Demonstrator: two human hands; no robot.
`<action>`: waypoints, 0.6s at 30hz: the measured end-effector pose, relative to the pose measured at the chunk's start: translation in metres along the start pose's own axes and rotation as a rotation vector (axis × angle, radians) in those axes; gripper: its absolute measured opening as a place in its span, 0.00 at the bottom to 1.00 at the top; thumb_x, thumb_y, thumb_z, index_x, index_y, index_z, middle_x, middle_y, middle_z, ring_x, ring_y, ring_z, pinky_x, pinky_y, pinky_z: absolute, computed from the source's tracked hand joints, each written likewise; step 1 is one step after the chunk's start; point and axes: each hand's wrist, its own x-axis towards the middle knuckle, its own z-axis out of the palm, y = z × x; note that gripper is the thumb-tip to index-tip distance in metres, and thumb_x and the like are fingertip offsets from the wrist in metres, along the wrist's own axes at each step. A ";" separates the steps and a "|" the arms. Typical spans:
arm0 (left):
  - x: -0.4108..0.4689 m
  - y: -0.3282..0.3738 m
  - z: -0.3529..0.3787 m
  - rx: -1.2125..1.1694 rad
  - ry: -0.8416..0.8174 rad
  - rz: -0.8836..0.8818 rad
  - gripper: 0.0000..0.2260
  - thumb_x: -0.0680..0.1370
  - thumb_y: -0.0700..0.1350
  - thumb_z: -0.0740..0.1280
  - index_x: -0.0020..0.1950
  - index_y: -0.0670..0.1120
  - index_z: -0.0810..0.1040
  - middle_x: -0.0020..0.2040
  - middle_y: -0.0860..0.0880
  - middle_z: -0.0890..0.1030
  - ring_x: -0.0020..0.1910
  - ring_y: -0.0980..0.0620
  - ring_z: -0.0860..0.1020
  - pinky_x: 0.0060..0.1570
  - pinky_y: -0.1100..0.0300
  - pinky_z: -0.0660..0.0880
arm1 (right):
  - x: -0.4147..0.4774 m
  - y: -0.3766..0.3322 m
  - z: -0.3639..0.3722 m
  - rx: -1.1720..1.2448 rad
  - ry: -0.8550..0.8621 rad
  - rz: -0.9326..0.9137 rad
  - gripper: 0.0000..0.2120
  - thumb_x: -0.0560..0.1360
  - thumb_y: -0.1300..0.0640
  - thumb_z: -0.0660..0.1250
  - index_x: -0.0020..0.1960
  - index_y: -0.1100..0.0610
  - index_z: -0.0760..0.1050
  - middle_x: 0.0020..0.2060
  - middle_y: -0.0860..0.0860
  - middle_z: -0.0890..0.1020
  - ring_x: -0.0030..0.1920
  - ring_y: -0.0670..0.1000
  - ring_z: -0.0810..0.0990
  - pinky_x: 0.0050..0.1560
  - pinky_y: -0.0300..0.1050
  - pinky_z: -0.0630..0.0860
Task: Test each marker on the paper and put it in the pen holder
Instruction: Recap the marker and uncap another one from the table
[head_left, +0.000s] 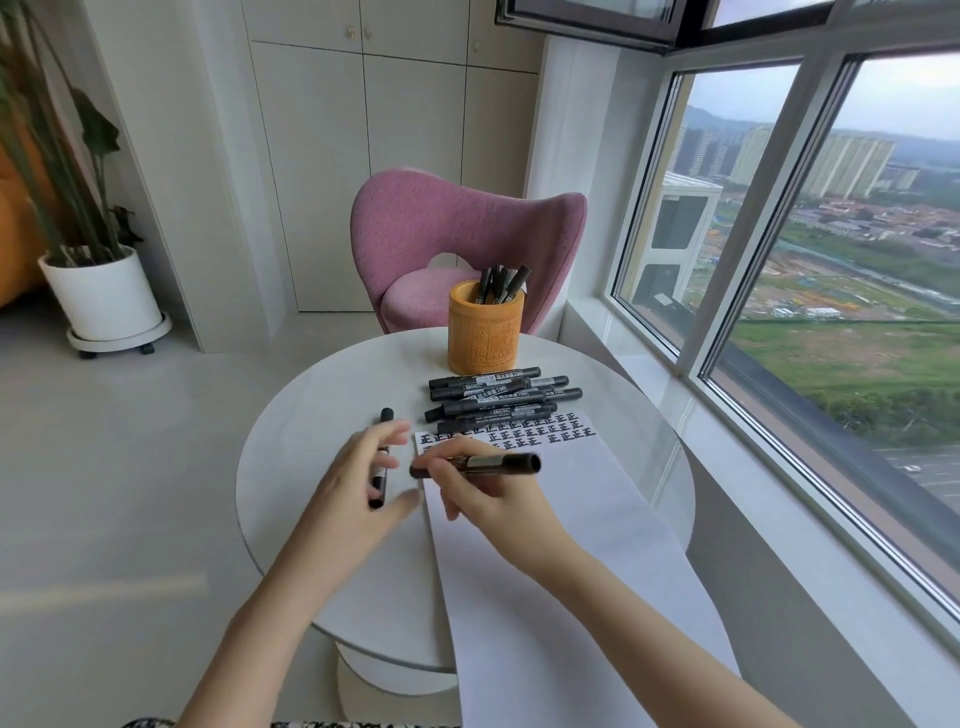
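Black marker (501, 462), pinched level by fingers of the right hand (485, 501) above the paper (582, 499). At 9 o'clock, fingers of the left hand (350, 480) splay round a second marker (380, 475), grip unclear; pen holder (483, 338) at 12.

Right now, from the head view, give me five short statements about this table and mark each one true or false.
1. The pen holder already holds markers. True.
2. The right hand holds a marker above the paper. True.
3. The paper is blank. False: rows of written marks cover its far end.
4. The loose markers lie on the floor. False: they lie piled on the table, between the pen holder and the paper.
5. A pink chair stands beyond the table. True.
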 end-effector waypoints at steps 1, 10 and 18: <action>-0.002 0.003 0.003 0.011 -0.053 0.048 0.24 0.72 0.39 0.72 0.60 0.60 0.70 0.57 0.62 0.75 0.53 0.63 0.74 0.45 0.74 0.69 | -0.002 -0.003 0.000 0.078 -0.005 0.026 0.03 0.80 0.62 0.62 0.51 0.61 0.74 0.28 0.48 0.75 0.28 0.43 0.72 0.33 0.32 0.68; -0.015 0.013 0.014 0.045 -0.166 0.080 0.04 0.80 0.49 0.59 0.47 0.57 0.71 0.50 0.58 0.79 0.45 0.58 0.76 0.49 0.54 0.75 | -0.006 -0.007 -0.003 0.258 0.048 0.120 0.08 0.74 0.64 0.71 0.40 0.59 0.73 0.23 0.49 0.70 0.24 0.45 0.65 0.27 0.35 0.62; -0.020 0.016 0.015 0.057 -0.256 0.070 0.18 0.73 0.65 0.51 0.62 0.70 0.67 0.40 0.65 0.78 0.43 0.60 0.76 0.44 0.61 0.72 | -0.011 -0.013 -0.007 0.313 0.000 0.181 0.14 0.77 0.65 0.66 0.34 0.59 0.68 0.20 0.48 0.72 0.22 0.48 0.62 0.23 0.35 0.59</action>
